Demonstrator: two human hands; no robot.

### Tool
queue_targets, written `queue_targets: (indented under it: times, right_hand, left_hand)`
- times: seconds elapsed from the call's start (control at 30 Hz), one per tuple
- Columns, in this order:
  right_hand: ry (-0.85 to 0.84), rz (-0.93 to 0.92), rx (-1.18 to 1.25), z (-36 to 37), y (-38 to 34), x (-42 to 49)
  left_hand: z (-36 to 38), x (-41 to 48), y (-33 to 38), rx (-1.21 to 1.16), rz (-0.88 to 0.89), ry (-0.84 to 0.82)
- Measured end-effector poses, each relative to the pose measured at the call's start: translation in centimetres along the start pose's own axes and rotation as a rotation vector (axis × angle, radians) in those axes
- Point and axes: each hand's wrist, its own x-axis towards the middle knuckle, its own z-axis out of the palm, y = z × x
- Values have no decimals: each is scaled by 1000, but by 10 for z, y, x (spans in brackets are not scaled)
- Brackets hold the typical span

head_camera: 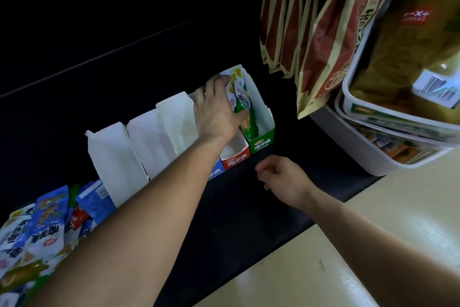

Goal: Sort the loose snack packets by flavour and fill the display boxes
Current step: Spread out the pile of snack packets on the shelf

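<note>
On the dark shelf [249, 207], a row of display boxes runs diagonally from lower left to upper right. Green box [263, 142] is at the right end, red box [235, 157] just beside it, then a blue box [215, 173] mostly hidden by the forearm. Further left are more boxes [149, 142]; only their white insides are visible.

Person's left hand [216, 110] reaches across the row into the green box. Fingers and thumb are wrapped round a small bunch of green packets [245, 110], which stand upright inside the box and lean on its left wall.

Right hand [281, 179] hovers over the shelf's front strip, below the red and green boxes. Fingers loosely curled, nothing in them.

Loose packets [37, 232] are heaped at the lower left of the shelf, mostly blue and white, with some red and green.

Top right: brown bags [323, 32] hang from a peg. Under them are stacked white tubs [373, 152] of other goods. Cream floor [373, 232] is below.
</note>
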Motion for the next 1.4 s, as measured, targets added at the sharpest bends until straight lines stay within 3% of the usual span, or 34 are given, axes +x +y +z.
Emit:
queue_targets:
  times: [0.3,0.47,0.63,0.8,0.93,1.17,1.4]
  right_hand:
    - [-18,7,-41,10,-7,-6]
    - [-6,-5,-99,4,-27,-24]
    - [-66,-84,-312,-13,-89,-70]
    - [-172,-202,-589,-24,-171,-139]
    - [-176,-312,-760,-21,-226,-201]
    - [-225,-378,-837,42,-253,-280]
    - [-375,-348,-847,156,-199,-269]
  left_hand:
    - [3,-1,2,69,-65,-88]
    - [-30,-6,5,-115,-69,-130]
    - [-124,-46,-11,2,4,-318]
    - [-247,-106,-22,89,-90,-561]
    - [-335,-161,-27,94,-173,-627]
    - [-421,-272,-69,84,-355,-608]
    - [-392,-368,-146,52,-584,-680]
